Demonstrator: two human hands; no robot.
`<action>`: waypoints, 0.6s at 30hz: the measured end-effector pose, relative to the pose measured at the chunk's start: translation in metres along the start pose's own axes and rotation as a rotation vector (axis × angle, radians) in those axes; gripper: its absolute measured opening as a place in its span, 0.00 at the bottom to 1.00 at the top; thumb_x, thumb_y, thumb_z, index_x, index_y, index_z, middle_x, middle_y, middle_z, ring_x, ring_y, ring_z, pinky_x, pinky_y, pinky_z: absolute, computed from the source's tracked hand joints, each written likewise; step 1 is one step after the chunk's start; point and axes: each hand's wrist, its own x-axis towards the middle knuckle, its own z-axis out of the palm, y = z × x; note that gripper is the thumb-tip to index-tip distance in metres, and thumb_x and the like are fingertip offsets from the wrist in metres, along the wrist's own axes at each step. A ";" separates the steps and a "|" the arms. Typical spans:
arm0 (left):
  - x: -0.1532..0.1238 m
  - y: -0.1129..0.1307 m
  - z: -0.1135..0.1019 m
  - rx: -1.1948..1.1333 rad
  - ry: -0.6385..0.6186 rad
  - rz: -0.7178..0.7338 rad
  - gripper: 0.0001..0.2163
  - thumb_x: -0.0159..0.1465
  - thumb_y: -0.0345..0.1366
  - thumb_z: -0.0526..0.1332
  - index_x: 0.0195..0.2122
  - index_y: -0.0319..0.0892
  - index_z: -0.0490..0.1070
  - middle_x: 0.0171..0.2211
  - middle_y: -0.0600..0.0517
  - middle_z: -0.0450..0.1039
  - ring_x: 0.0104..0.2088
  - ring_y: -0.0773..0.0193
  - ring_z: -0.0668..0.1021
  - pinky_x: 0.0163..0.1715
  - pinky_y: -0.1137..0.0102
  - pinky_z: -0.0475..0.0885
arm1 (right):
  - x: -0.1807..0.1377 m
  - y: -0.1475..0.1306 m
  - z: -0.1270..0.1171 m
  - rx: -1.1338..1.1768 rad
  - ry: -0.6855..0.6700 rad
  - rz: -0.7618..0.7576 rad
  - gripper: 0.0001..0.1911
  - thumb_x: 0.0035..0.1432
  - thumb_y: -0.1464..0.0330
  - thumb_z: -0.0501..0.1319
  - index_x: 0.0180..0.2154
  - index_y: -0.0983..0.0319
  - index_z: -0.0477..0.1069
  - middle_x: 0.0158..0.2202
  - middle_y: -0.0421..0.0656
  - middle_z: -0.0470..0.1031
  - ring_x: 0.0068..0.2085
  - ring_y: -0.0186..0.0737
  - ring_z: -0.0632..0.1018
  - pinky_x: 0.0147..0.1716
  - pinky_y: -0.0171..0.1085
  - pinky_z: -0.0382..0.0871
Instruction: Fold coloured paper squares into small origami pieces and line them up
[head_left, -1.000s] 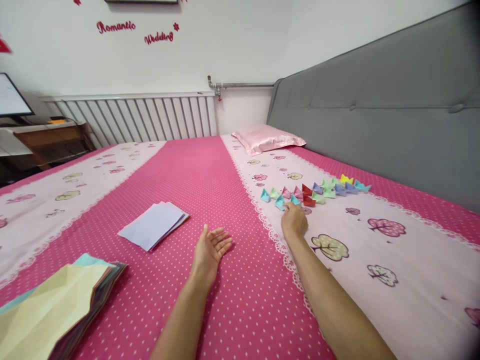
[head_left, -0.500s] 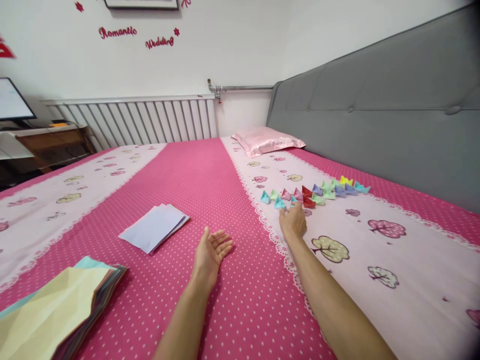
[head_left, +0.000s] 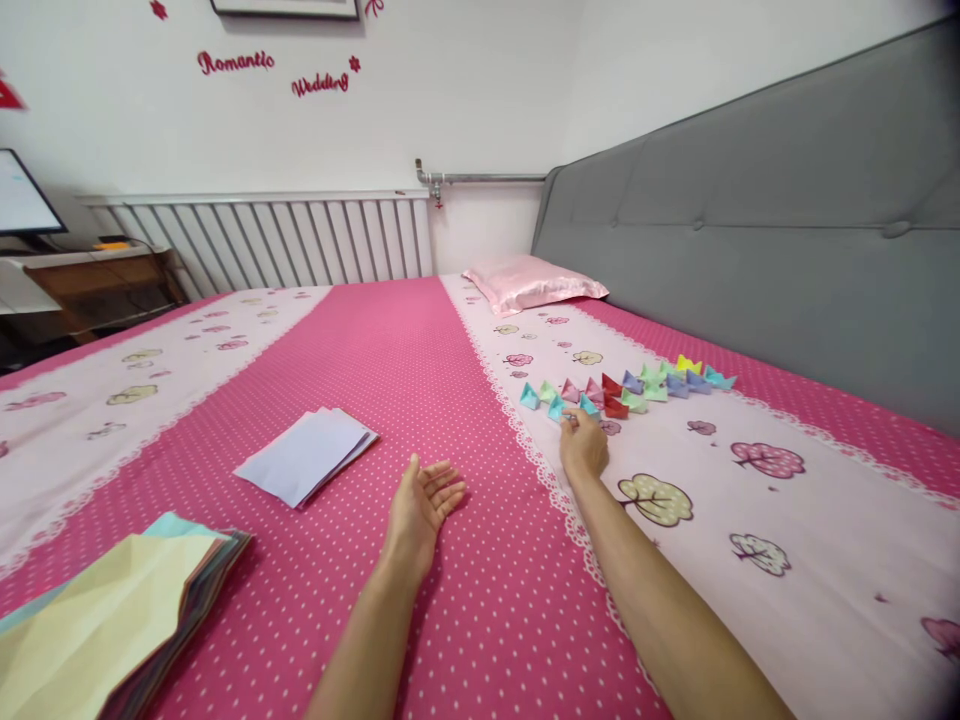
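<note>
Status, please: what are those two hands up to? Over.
Left hand open, holding nothing. Right hand at near edge of paper boats, grip unclear. Nothing visibly in its way.

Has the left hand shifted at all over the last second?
No, the left hand shows no clear shift in any direction, judged against the bedspread's lace edge.

"Romantic" (head_left: 236, 62), "Wedding" (head_left: 320, 84) on white wall (head_left: 465, 90)

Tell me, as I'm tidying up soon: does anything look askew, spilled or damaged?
Minor things only: the yellow sheet at lower left is creased, with a turquoise sheet poking out beneath, and the smaller paper stack is slightly fanned. No spill shows; the folded papers by the right hand stand in rough rows.
</note>
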 end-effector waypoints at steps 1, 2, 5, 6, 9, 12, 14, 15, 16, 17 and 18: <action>0.000 0.000 0.000 0.001 -0.001 0.001 0.19 0.64 0.45 0.47 0.38 0.31 0.67 0.37 0.38 0.71 0.30 0.63 0.77 0.32 0.69 0.74 | 0.000 0.000 0.001 -0.005 0.014 -0.006 0.13 0.57 0.68 0.52 0.41 0.57 0.72 0.37 0.44 0.73 0.35 0.39 0.72 0.27 0.34 0.57; 0.001 0.000 0.000 0.003 -0.001 0.001 0.20 0.64 0.45 0.47 0.38 0.31 0.67 0.37 0.38 0.71 0.30 0.63 0.77 0.33 0.68 0.74 | 0.000 0.001 0.002 -0.012 0.029 -0.010 0.13 0.57 0.68 0.51 0.41 0.58 0.72 0.38 0.45 0.73 0.35 0.39 0.72 0.27 0.34 0.57; 0.001 -0.001 -0.001 0.005 -0.002 0.004 0.20 0.64 0.45 0.47 0.38 0.31 0.67 0.37 0.38 0.71 0.30 0.62 0.77 0.33 0.68 0.74 | -0.001 0.001 0.004 -0.040 0.072 -0.018 0.14 0.58 0.69 0.50 0.42 0.58 0.72 0.41 0.45 0.71 0.36 0.39 0.72 0.28 0.34 0.57; 0.002 -0.002 -0.002 0.005 -0.002 0.006 0.20 0.64 0.45 0.47 0.38 0.31 0.67 0.37 0.38 0.71 0.30 0.62 0.77 0.33 0.68 0.74 | -0.001 0.001 0.005 -0.050 0.084 -0.020 0.15 0.58 0.69 0.50 0.42 0.58 0.71 0.41 0.45 0.70 0.37 0.40 0.72 0.28 0.34 0.57; 0.002 -0.002 -0.002 0.003 -0.011 0.011 0.20 0.64 0.46 0.47 0.38 0.31 0.67 0.37 0.38 0.71 0.30 0.62 0.77 0.33 0.68 0.74 | -0.001 0.002 0.006 -0.078 0.115 -0.027 0.16 0.58 0.69 0.48 0.42 0.57 0.71 0.41 0.45 0.68 0.36 0.40 0.71 0.28 0.35 0.57; 0.002 -0.002 -0.002 -0.005 -0.014 0.010 0.20 0.64 0.45 0.47 0.38 0.31 0.67 0.36 0.38 0.71 0.30 0.63 0.77 0.33 0.68 0.74 | -0.001 0.003 0.007 -0.100 0.140 -0.024 0.17 0.59 0.69 0.46 0.42 0.57 0.71 0.41 0.46 0.67 0.34 0.39 0.71 0.28 0.36 0.57; 0.001 -0.001 -0.001 -0.010 -0.007 0.004 0.20 0.64 0.45 0.47 0.38 0.31 0.67 0.35 0.38 0.71 0.29 0.63 0.77 0.32 0.69 0.74 | -0.002 0.004 0.008 -0.112 0.156 -0.024 0.17 0.59 0.70 0.46 0.42 0.58 0.71 0.42 0.46 0.66 0.33 0.39 0.71 0.30 0.36 0.57; 0.001 -0.001 -0.001 -0.012 -0.005 0.001 0.19 0.64 0.45 0.46 0.37 0.31 0.67 0.35 0.38 0.71 0.29 0.63 0.77 0.32 0.69 0.74 | -0.002 0.004 0.008 -0.116 0.162 -0.025 0.18 0.58 0.70 0.45 0.42 0.58 0.71 0.42 0.46 0.66 0.33 0.39 0.71 0.31 0.37 0.57; 0.002 -0.001 -0.001 -0.012 -0.003 -0.001 0.19 0.64 0.45 0.46 0.37 0.31 0.67 0.35 0.38 0.71 0.29 0.63 0.77 0.32 0.68 0.74 | -0.002 0.004 0.008 -0.118 0.167 -0.028 0.18 0.58 0.71 0.46 0.42 0.57 0.71 0.41 0.46 0.66 0.33 0.39 0.71 0.32 0.37 0.58; 0.002 -0.001 -0.001 -0.013 0.000 -0.004 0.19 0.64 0.45 0.46 0.37 0.31 0.67 0.35 0.38 0.71 0.29 0.63 0.77 0.32 0.69 0.74 | -0.002 0.004 0.009 -0.118 0.171 -0.029 0.17 0.58 0.71 0.46 0.41 0.57 0.72 0.41 0.46 0.66 0.33 0.40 0.71 0.32 0.38 0.58; 0.002 -0.001 -0.001 -0.015 0.004 -0.007 0.19 0.64 0.45 0.46 0.37 0.31 0.67 0.35 0.38 0.71 0.29 0.63 0.77 0.32 0.69 0.74 | -0.001 0.004 0.009 -0.117 0.174 -0.029 0.17 0.58 0.72 0.46 0.40 0.57 0.72 0.41 0.45 0.66 0.33 0.40 0.71 0.33 0.38 0.58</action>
